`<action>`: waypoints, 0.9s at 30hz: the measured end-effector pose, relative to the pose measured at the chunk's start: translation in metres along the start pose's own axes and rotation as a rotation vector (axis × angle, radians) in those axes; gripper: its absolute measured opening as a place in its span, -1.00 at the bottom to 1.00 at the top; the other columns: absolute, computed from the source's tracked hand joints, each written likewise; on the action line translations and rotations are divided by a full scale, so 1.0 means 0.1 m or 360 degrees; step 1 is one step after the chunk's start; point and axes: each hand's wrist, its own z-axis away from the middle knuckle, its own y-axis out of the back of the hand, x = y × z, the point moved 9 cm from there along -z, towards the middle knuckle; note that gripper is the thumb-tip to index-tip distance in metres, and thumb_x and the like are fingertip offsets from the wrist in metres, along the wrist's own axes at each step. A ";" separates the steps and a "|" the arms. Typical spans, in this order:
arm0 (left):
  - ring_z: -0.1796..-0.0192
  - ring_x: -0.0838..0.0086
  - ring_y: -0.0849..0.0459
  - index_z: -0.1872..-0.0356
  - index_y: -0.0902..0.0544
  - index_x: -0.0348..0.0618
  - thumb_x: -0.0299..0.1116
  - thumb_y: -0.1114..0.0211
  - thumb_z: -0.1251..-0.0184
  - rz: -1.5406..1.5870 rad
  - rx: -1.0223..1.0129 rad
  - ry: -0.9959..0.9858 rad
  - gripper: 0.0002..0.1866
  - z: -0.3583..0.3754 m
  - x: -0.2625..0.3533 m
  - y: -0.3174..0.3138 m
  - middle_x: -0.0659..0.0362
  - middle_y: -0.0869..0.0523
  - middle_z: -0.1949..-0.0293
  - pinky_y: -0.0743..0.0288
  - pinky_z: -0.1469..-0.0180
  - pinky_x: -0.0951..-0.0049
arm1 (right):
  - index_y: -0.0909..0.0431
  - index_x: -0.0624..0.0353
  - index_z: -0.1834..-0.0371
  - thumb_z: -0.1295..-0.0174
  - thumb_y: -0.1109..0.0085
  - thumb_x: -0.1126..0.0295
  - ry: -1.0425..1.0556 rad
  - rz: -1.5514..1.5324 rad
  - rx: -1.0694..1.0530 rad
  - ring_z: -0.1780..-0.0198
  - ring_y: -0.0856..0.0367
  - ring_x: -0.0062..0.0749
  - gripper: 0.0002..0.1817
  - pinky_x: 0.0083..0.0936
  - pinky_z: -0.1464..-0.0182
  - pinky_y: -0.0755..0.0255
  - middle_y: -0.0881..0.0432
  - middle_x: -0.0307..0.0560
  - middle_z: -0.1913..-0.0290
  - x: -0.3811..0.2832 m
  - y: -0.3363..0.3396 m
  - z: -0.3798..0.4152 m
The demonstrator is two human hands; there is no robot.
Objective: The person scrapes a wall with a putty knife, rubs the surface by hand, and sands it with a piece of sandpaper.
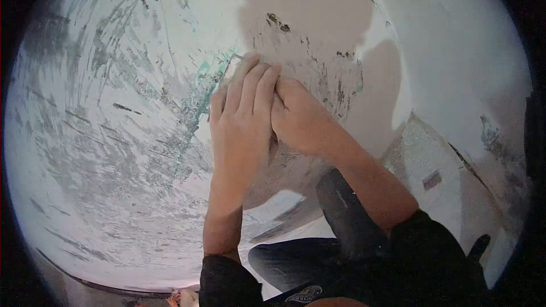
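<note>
My left hand point(243, 94) lies over the front of a flat scraper point(231, 68), its fingers closed together and pressing against the wall point(148, 148). Close against it, my right hand point(301, 115) is closed in a fist around the same tool, whose handle is hidden. Only a thin edge of the scraper shows past the left fingertips. The wall surface is whitish, streaked with grey scrape marks, and green flecks point(205, 69) lie around the tool's edge.
Dark gouges point(278, 23) mark the wall above my hands. On the right, a cracked corner point(472, 165) meets a paler wall point(455, 34). My bent knee point(341, 204) in dark trousers is close below my right forearm. Shadows fall across the upper wall.
</note>
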 end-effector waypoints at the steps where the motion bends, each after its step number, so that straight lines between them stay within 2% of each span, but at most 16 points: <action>1: -0.39 0.18 -0.41 -0.17 -0.52 -0.20 -0.34 -0.16 -0.17 0.0015 0.0012 -0.0051 -0.51 -0.04 -0.02 0.00 0.03 -0.56 -0.20 -0.24 -0.30 0.09 | -0.46 0.47 -0.03 -0.42 0.13 0.33 0.0121 0.0143 0.0098 0.01 -0.63 0.09 -0.63 -0.17 -0.07 -0.46 -0.62 0.35 0.09 -0.05 0.03 0.01; 3: -0.39 0.17 -0.42 -0.17 -0.52 -0.20 -0.36 -0.16 -0.17 0.0054 0.0031 -0.0071 -0.52 -0.05 0.03 0.05 0.03 -0.57 -0.19 -0.25 -0.30 0.08 | -0.46 0.47 -0.04 -0.42 0.13 0.33 0.0218 0.0260 0.0216 -0.01 -0.63 0.10 -0.63 -0.18 -0.08 -0.46 -0.62 0.36 0.07 -0.08 0.07 0.07; 5: -0.39 0.17 -0.42 -0.17 -0.52 -0.20 -0.39 -0.16 -0.16 0.0087 0.0062 -0.0095 -0.52 -0.06 0.02 0.10 0.03 -0.57 -0.19 -0.26 -0.29 0.06 | -0.43 0.50 0.11 -0.32 0.07 0.38 0.0143 0.0078 0.0261 0.06 -0.58 0.36 -0.70 0.02 -0.03 -0.44 -0.57 0.49 0.18 -0.06 0.11 0.06; 15: -0.35 0.15 -0.45 -0.16 -0.53 -0.16 -0.41 -0.19 -0.14 0.0050 0.0154 -0.0105 -0.52 -0.14 -0.04 0.07 0.03 -0.59 -0.16 -0.29 -0.28 0.10 | -0.43 0.48 0.12 -0.33 0.07 0.33 0.0190 0.0066 0.0309 0.05 -0.56 0.42 -0.67 0.06 -0.02 -0.43 -0.58 0.52 0.20 -0.06 0.13 -0.06; 17: -0.31 0.14 -0.47 -0.16 -0.53 -0.17 -0.42 -0.19 -0.13 0.0082 0.0083 -0.0117 -0.52 -0.11 0.02 0.10 0.01 -0.58 -0.17 -0.28 -0.28 0.11 | -0.44 0.47 0.13 -0.34 0.07 0.32 0.0142 -0.0073 0.0197 0.05 -0.57 0.40 -0.67 0.05 -0.01 -0.43 -0.59 0.50 0.21 -0.09 0.11 -0.03; 20: -0.33 0.13 -0.44 -0.17 -0.52 -0.18 -0.40 -0.17 -0.16 0.0033 0.0137 -0.0131 -0.52 -0.18 -0.07 0.10 0.00 -0.55 -0.19 -0.26 -0.29 0.10 | -0.44 0.46 0.16 -0.35 0.07 0.30 0.0110 0.0127 0.0258 0.06 -0.57 0.40 -0.67 0.06 0.00 -0.43 -0.59 0.49 0.21 -0.10 0.09 -0.07; 22: -0.35 0.12 -0.43 -0.17 -0.52 -0.19 -0.39 -0.16 -0.17 0.0024 0.0095 -0.0153 -0.52 -0.13 -0.01 0.05 0.00 -0.54 -0.21 -0.26 -0.29 0.10 | -0.44 0.45 0.17 -0.35 0.07 0.30 0.0120 0.0065 0.0262 0.07 -0.56 0.40 -0.68 0.06 0.00 -0.43 -0.59 0.48 0.21 -0.08 0.12 0.02; 27: -0.40 0.13 -0.39 -0.29 -0.47 -0.18 -0.36 -0.12 -0.18 0.0089 0.0050 -0.0040 -0.43 -0.08 -0.07 0.07 -0.02 -0.52 -0.27 -0.25 -0.31 0.11 | -0.44 0.43 0.18 -0.36 0.07 0.32 0.0248 0.0098 0.0220 0.09 -0.55 0.41 -0.70 0.08 0.00 -0.42 -0.58 0.48 0.21 -0.14 0.07 0.00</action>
